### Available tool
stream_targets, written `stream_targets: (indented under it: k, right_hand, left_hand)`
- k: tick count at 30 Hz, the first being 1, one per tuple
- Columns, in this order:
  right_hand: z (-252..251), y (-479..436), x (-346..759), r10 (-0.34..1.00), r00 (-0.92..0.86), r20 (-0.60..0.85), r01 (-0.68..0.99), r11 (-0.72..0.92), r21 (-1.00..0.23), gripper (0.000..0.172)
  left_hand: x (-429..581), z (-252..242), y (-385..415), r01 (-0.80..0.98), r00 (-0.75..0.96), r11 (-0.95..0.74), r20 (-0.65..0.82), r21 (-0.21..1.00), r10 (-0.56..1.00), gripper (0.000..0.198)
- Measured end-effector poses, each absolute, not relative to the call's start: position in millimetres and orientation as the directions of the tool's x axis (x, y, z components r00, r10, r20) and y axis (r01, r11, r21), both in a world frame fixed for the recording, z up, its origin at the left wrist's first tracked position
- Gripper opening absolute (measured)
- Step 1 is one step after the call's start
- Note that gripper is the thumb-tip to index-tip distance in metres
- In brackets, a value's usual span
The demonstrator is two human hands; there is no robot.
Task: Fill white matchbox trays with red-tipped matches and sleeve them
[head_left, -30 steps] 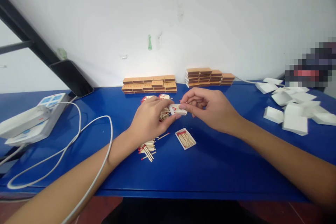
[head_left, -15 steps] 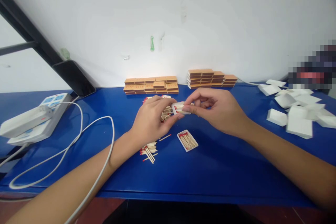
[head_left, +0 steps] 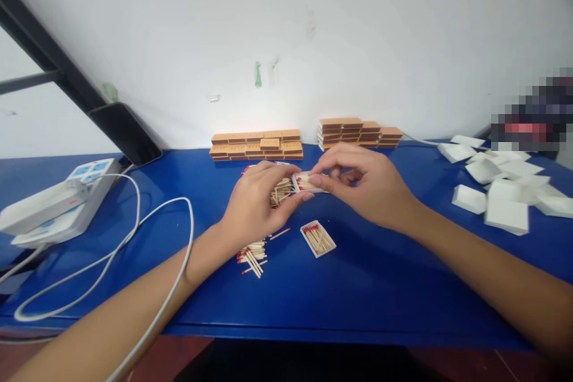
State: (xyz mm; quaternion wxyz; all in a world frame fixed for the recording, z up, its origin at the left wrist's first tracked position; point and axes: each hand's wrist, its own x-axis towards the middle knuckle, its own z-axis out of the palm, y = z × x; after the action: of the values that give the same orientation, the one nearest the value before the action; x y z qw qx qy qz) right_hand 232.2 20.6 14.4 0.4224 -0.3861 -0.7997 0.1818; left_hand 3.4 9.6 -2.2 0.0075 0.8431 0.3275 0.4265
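Observation:
My left hand (head_left: 255, 198) grips the left end of a small white matchbox tray (head_left: 296, 182) between thumb and fingers, just above the desk. Red-tipped matches lie in this tray. My right hand (head_left: 369, 185) pinches matches (head_left: 305, 182) at the tray's right part, covering that end. A second matchbox tray (head_left: 308, 244), filled with matches, rests on the blue desk below my hands. A pile of loose matches (head_left: 282, 191) lies behind my left hand, partly hidden by it. More loose matches (head_left: 253, 256) are heaped near my left wrist.
Brown matchboxes (head_left: 256, 149) are stacked against the wall, with another stack (head_left: 358, 131) to their right. Several white trays (head_left: 507, 216) are scattered at the right. On the left are a power strip (head_left: 67, 203), a black phone-like slab (head_left: 128, 134) and a white cable (head_left: 191, 221) crossing my left forearm.
My right hand has shifted slightly left and up over the tray, its fingers still on the matches. My left hand keeps its grip on the tray. The view has moved very slightly.

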Motion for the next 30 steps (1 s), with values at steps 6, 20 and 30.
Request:
stream_targets:
  k: [6,20,30]
  right_hand:
    - [15,23,234,0.767,-0.274,0.58,0.542,0.621,-0.566,0.018]
    - [-3,34,240,0.651,-0.636,0.415,0.6,0.755,-0.265,0.012]
    - [-2,40,246,0.755,-0.563,0.336,0.742,0.641,-0.198,0.016]
  left_hand:
    - [1,-2,14,0.687,0.265,-0.661,0.742,0.303,0.615,0.031]
    - [-3,-1,18,0.722,0.244,-0.628,0.741,0.292,0.626,0.028]
    - [-4,-4,20,0.731,0.283,-0.624,0.708,0.277,0.647,0.032]
